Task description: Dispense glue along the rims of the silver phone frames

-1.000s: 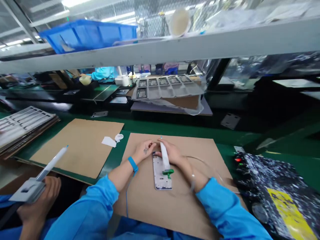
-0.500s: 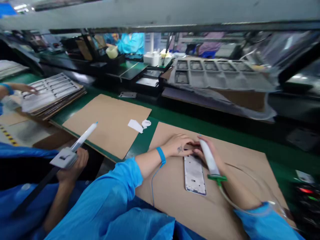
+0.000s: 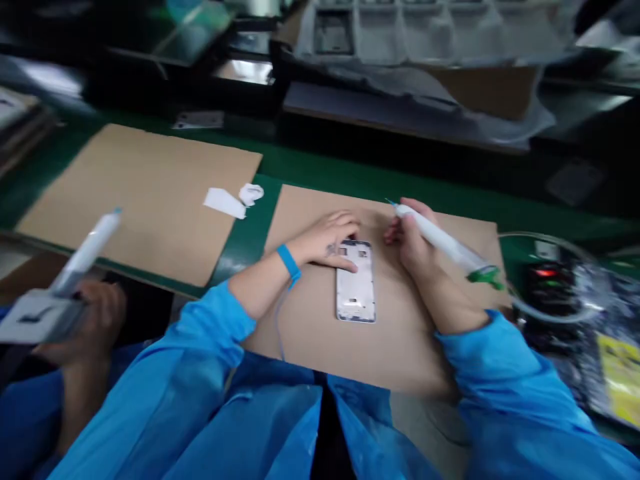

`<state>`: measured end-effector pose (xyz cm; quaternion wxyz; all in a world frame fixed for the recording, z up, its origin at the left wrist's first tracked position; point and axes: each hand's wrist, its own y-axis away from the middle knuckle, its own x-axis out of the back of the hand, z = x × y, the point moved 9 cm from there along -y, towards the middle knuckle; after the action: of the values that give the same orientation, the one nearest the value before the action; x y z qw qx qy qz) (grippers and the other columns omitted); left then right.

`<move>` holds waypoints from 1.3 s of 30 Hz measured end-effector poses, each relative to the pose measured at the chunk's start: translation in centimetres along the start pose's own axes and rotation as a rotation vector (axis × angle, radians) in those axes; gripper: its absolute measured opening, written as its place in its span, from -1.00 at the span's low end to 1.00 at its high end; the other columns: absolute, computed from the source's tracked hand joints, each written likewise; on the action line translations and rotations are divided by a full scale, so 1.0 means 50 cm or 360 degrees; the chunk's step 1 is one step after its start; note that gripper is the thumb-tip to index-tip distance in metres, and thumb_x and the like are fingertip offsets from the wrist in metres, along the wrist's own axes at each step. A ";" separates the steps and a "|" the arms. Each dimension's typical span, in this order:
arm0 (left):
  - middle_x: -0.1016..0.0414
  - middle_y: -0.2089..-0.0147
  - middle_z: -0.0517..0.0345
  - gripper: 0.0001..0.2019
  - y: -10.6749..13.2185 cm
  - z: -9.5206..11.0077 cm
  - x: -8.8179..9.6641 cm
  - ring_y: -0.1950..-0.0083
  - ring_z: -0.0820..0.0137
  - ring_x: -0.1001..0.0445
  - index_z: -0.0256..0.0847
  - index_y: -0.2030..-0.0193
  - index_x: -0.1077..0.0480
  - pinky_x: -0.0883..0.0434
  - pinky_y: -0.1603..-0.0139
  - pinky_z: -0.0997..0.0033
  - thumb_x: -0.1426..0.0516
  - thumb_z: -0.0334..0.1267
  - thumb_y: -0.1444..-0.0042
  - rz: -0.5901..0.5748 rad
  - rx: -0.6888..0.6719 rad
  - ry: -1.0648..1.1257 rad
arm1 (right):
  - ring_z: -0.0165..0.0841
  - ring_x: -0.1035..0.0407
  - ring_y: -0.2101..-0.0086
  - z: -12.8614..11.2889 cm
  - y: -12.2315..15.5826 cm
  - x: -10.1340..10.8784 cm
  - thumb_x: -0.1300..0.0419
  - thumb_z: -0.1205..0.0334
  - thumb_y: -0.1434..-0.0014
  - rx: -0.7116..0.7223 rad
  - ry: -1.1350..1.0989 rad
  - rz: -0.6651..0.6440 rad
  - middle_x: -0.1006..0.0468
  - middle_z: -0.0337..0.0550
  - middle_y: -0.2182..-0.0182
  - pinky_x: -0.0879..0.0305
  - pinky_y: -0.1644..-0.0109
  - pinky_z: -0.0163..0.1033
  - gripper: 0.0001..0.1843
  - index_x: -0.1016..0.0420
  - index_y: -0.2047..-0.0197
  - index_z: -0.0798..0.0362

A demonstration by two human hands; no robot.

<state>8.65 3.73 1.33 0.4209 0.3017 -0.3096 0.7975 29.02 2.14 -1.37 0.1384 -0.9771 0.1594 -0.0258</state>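
A pale phone frame [image 3: 356, 291] lies flat on a brown cardboard sheet [image 3: 310, 340], with small cut-outs near its far end. My left hand [image 3: 333, 241], wearing a blue wrist strap, grips the frame's upper left side: the thumb rests across its face and the fingers curl at the far edge. In my right hand [image 3: 413, 237] is a white glue dispensing syringe [image 3: 440, 239] with a thin blue tip and a green cap joined to a clear hose. It is held at a slant to the right of the frame, its tip apart from it.
At left a co-worker's hand [image 3: 100, 317] holds a similar syringe [image 3: 87, 253]. Another cardboard sheet [image 3: 135, 193] and white paper scraps [image 3: 225, 202] lie on the green bench. A black device [image 3: 550, 293] with a red display stands right; a partitioned tray [image 3: 425, 33] is above.
My right hand has moved away from the frame to the right, swinging the syringe tip up and left. My left hand stays at the frame. The view has tilted downward.
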 end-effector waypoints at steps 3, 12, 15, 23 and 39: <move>-0.54 -0.39 -0.34 -0.38 0.004 -0.013 0.015 -0.55 -0.26 -0.41 -0.16 -0.06 -0.53 -0.33 -0.62 -0.41 -0.45 0.33 -0.17 0.0043 -0.0032 0.0005 | -0.37 -0.42 0.55 -0.013 0.001 0.001 -0.51 -0.25 -0.32 0.0077 0.0163 0.0019 -0.54 -0.35 0.42 -0.38 0.52 -0.28 -0.45 -0.58 -0.19 -0.14; -0.53 -0.43 -0.23 -0.44 0.013 -0.010 0.009 -0.61 -0.20 -0.35 -0.12 -0.05 -0.55 -0.28 -0.67 -0.32 -0.39 0.31 -0.21 0.0063 -0.0020 0.0035 | -0.37 -0.32 0.64 -0.062 0.079 -0.005 -0.47 -0.35 -0.33 0.0093 0.0011 -0.0078 -0.48 -0.40 0.50 -0.23 0.64 -0.28 -0.53 -0.50 0.01 -0.21; -0.51 -0.46 -0.15 -0.46 0.015 -0.018 0.007 -0.63 -0.20 -0.31 -0.08 -0.05 -0.55 -0.24 -0.69 -0.33 -0.41 0.29 -0.18 0.0070 -0.0003 0.0107 | -0.37 -0.39 0.63 -0.066 0.092 -0.029 -0.47 -0.42 -0.29 -0.0018 0.0060 -0.0276 -0.53 -0.34 0.49 -0.31 0.63 -0.25 -0.47 -0.52 0.12 -0.16; -0.52 -0.42 -0.11 -0.50 0.008 -0.008 0.004 -0.60 -0.14 -0.33 -0.04 -0.04 -0.55 -0.29 -0.66 -0.34 -0.39 0.28 -0.19 0.0090 0.0013 0.0027 | -0.24 -0.61 0.38 -0.075 0.096 -0.056 -0.60 -0.29 -0.22 0.0061 0.0394 -0.0469 -0.72 -0.16 0.31 -0.55 0.35 -0.14 -0.53 -0.65 0.10 -0.13; -0.55 -0.39 -0.06 -0.56 0.006 -0.006 0.004 -0.63 -0.23 -0.31 0.01 -0.01 -0.56 -0.30 -0.65 -0.43 -0.42 0.21 -0.14 0.0065 0.0061 0.0033 | -0.23 -0.56 0.37 -0.095 0.092 -0.072 -0.54 -0.28 -0.29 0.0075 0.0571 -0.0481 -0.73 -0.12 0.26 -0.55 0.35 -0.08 -0.60 -0.62 0.17 -0.19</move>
<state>8.24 3.90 1.24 0.4019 0.2949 -0.2960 0.8148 23.73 -2.17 1.89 0.1250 -0.9662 0.0326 -0.2233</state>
